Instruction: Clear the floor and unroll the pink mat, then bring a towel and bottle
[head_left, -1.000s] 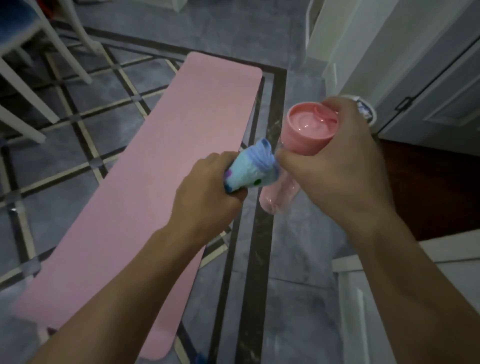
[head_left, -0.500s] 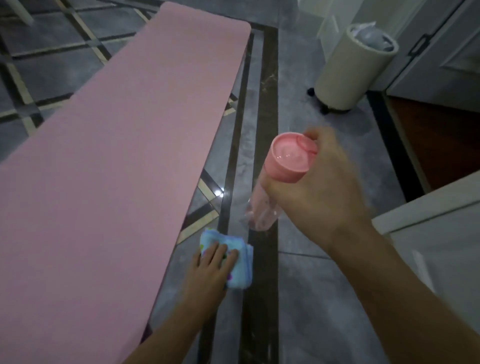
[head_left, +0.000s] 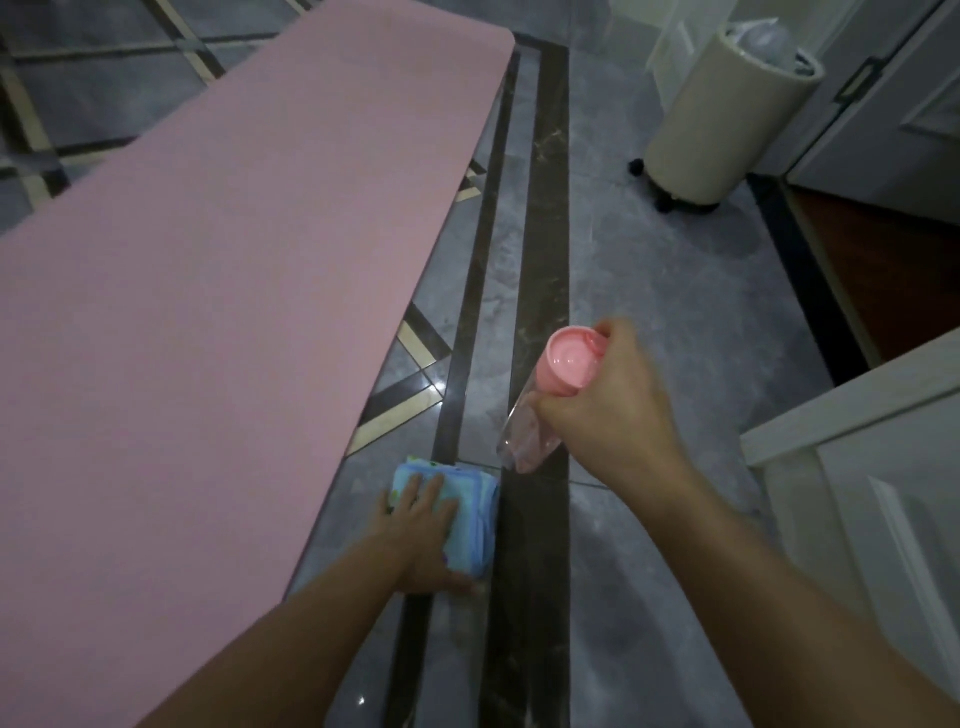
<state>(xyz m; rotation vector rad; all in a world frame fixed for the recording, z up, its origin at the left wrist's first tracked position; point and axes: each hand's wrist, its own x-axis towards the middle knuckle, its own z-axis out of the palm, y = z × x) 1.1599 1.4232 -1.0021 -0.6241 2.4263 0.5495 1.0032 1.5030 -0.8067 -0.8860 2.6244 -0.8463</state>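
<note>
The pink mat (head_left: 223, 291) lies unrolled flat on the grey tiled floor, filling the left of the view. A folded light-blue towel (head_left: 470, 512) with coloured spots rests on the floor just right of the mat's edge. My left hand (head_left: 423, 525) lies flat on the towel, fingers spread. My right hand (head_left: 608, 410) grips a clear bottle (head_left: 524, 439) with a pink cap (head_left: 571, 364), tilted, its base just above the floor beside the towel.
A cream round bin (head_left: 722, 109) on black wheels stands at the upper right, near white doors (head_left: 893, 98). A white door panel (head_left: 872, 499) juts in at the right. Dark border strips (head_left: 540, 249) run along the floor beside the mat.
My left hand has brought the towel down from in front of me onto the floor and now presses on it. My right hand has lowered the bottle toward the floor beside the towel.
</note>
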